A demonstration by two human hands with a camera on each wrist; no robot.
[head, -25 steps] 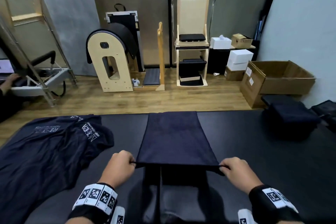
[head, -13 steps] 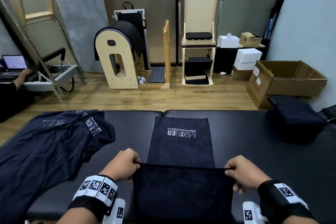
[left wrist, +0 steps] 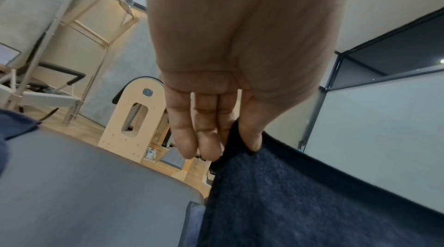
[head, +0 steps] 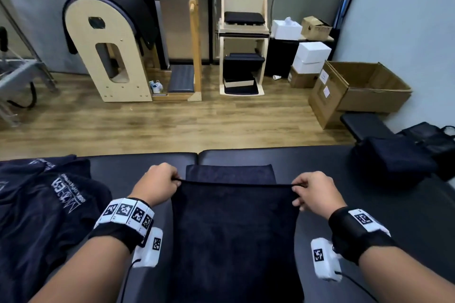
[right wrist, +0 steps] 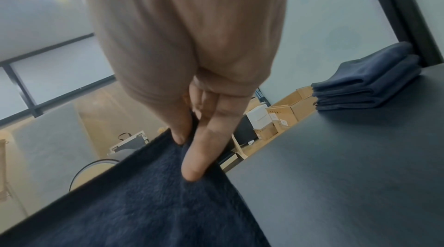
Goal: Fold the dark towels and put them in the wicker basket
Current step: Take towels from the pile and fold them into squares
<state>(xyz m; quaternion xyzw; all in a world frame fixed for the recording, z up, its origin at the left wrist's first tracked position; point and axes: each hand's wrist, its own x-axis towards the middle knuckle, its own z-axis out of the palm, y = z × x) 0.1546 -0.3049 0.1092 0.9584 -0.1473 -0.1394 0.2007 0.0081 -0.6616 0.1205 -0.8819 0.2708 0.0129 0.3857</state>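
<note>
A dark navy towel (head: 234, 229) lies lengthwise on the black padded table (head: 369, 204) in front of me. My left hand (head: 157, 186) pinches its near-edge left corner and my right hand (head: 312, 192) pinches the right corner, holding that edge taut above the towel's far part (head: 230, 173). The left wrist view shows thumb and fingers (left wrist: 250, 137) clamped on the towel (left wrist: 300, 203). The right wrist view shows the same pinch (right wrist: 190, 146) on the towel (right wrist: 149, 203). No wicker basket is in view.
A heap of unfolded dark towels with white lettering (head: 41, 216) covers the table's left. A stack of folded dark towels (head: 391, 157) (right wrist: 367, 78) sits at the right. Beyond the table are a wooden floor, exercise equipment (head: 108, 51) and cardboard boxes (head: 359, 88).
Both hands have carried the towel's near edge up and forward over its far half, which now hides the white lettering. The head view has moved closer and tilted down.
</note>
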